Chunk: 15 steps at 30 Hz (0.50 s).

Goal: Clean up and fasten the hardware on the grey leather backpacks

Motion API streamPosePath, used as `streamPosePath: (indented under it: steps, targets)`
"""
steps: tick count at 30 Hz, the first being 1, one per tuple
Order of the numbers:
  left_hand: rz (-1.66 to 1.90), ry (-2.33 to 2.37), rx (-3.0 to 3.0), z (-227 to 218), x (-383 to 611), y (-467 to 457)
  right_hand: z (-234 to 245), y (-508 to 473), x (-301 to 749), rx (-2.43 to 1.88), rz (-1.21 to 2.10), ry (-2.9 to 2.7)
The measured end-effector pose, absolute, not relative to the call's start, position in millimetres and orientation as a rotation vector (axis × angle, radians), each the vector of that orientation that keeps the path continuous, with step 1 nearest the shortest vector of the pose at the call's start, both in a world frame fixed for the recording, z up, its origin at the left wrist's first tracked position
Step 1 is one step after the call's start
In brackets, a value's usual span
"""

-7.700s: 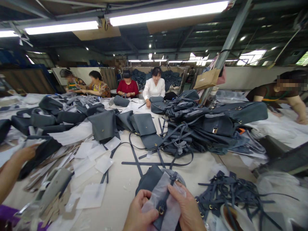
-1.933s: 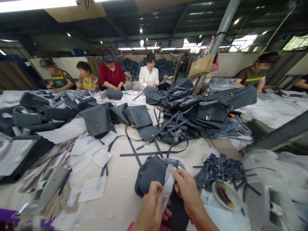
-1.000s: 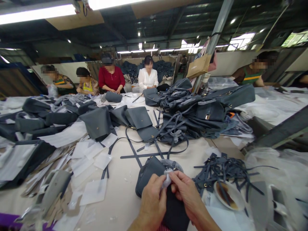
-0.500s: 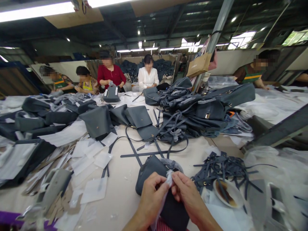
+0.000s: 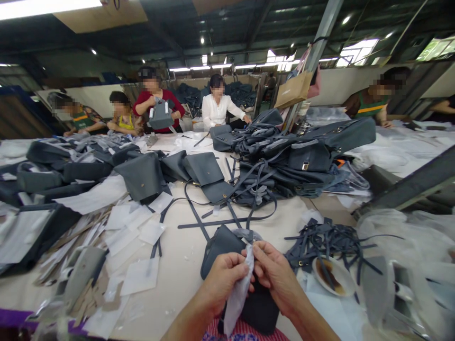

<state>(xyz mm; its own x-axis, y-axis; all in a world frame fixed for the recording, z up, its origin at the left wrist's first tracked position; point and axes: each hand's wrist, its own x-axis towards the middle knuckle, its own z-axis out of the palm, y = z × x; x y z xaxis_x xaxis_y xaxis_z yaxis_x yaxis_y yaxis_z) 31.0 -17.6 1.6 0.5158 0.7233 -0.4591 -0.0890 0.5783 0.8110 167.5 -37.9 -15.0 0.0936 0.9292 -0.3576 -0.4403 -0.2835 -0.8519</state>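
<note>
A dark blue-grey handbag lies at the table's front edge, partly under my hands. Over it, my left hand is closed in a pinch on a strip of thin whitish wrapping paper, which hangs down toward my lap. My right hand pinches the upper end of the same paper, close beside the left. Just beyond the fingers the bag's strap shows, with a pale wrapped loop next to it. What the right fingertips hold besides the paper is hidden.
A heap of dark straps and a dish of brown liquid are at my right. Paper sheets lie left. Beyond are piled bags and a slanting metal post. Several co-workers sit or stand around the table.
The paper between my hands now hangs longer and more spread out. My hands stay close together. Across the table, a co-worker in red has lifted a bag; one in white reaches toward the pile.
</note>
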Motion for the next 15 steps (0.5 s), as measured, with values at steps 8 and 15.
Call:
streamPosePath:
  steps: [8,15]
  targets:
    - [0.589,0.925,0.925,-4,26,-16,-21,-38,174,-1.224,1.473,-0.509]
    - [0.847,1.019,1.319,4,31,-29,-15,-42,161,-1.390,1.276,-0.545]
